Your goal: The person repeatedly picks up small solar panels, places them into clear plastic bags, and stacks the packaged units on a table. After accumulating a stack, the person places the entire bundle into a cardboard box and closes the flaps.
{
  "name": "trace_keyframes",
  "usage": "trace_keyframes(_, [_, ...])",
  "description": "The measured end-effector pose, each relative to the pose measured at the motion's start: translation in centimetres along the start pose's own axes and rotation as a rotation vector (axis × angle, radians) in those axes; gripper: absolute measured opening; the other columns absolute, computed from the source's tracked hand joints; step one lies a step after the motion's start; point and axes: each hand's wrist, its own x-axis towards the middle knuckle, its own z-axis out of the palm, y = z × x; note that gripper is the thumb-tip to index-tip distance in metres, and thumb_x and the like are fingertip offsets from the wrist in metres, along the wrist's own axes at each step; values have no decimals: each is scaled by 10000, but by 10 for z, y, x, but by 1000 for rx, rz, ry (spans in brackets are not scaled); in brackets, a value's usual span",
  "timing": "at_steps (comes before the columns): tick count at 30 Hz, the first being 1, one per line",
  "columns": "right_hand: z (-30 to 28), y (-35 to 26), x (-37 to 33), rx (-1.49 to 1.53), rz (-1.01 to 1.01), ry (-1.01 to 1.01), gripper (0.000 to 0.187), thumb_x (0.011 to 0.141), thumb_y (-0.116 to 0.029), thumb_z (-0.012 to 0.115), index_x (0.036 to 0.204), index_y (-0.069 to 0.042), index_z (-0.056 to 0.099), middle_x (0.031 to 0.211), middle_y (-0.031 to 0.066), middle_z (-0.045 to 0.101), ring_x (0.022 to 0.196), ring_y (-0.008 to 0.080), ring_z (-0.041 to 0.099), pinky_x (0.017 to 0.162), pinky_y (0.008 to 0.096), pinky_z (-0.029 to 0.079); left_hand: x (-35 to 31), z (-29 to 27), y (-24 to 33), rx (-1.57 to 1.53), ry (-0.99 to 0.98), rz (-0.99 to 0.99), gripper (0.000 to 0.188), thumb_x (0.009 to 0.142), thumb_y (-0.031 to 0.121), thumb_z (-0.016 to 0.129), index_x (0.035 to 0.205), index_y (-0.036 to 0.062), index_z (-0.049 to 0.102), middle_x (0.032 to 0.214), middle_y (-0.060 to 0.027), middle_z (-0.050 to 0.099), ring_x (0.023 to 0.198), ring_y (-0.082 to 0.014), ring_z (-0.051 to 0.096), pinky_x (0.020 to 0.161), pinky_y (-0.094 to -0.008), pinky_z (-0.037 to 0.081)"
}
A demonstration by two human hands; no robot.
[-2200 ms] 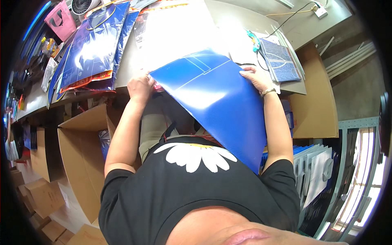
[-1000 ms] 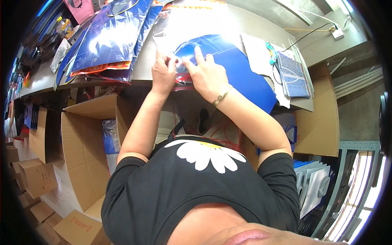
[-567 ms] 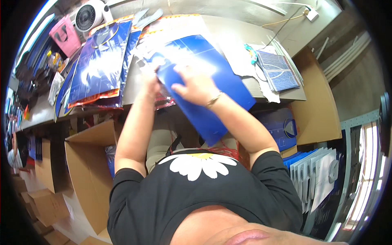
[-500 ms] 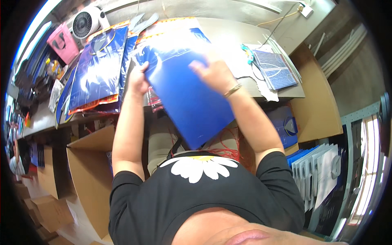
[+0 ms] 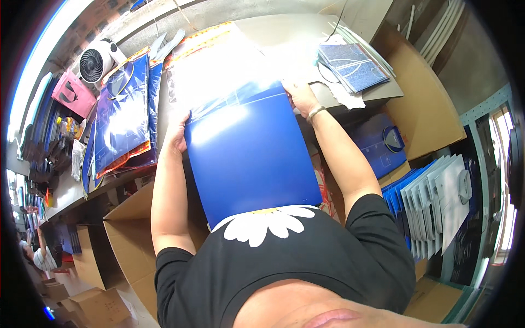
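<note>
A flat, glossy blue plastic folder (image 5: 249, 158) lies across my lap, its near edge against my shirt and its far end at the table. My left hand (image 5: 176, 136) is closed on its left edge near the far corner. At the far right corner, my right hand (image 5: 301, 97) grips the edge, with the fingers partly hidden. Clear plastic film (image 5: 240, 94) covers the folder's far end; glare hides where it stops. Left of it on the table is a stack of blue document cases in clear bags with orange edges (image 5: 123, 117).
White and orange packaging (image 5: 205, 49) lies beyond the folder. A blue patterned pad (image 5: 355, 65) sits at right on the table. A white fan (image 5: 95, 61) and pink bag (image 5: 74, 94) stand far left. Open cardboard boxes (image 5: 134, 240) flank me; grey and blue cases (image 5: 432, 202) stand at right.
The folder has turned from a slant to nearly straight and come closer to my body. My right hand has moved from above its face to its far right corner.
</note>
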Motion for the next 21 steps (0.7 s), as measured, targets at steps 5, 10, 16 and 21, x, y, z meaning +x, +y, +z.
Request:
trace_keyframes(5, [-11,30,-34,-156,159,41,310,951,-257,531,723,-52,576,602,22,563,471,94,515,408,232,402,-34,1,-9,86,36,42,376,938,284,572,1187,1,564,1141,-121,622,1020,-227,609,882,-397,514])
trace_keyframes(10, [-14,38,-89,-89,232,11,312,957,-249,516,710,-62,556,600,20,564,471,98,525,420,233,415,-93,10,-25,219,8,-7,346,935,251,584,1174,2,579,1059,-96,654,960,-188,622,854,-327,493])
trace_keyframes(16, [-45,50,-174,232,386,-318,313,967,-298,511,909,-25,653,793,57,656,632,110,622,527,257,502,-164,-6,-64,328,-102,-59,341,960,275,534,1144,-5,594,1063,-79,670,938,-141,636,844,-300,492])
trace_keyframes(21, [-26,52,-82,735,352,-233,393,967,-343,510,1155,-4,574,985,88,666,845,155,648,752,289,531,-96,-30,-35,-35,-337,-186,479,975,425,456,1137,-4,593,1053,-122,663,918,-193,655,813,-315,528])
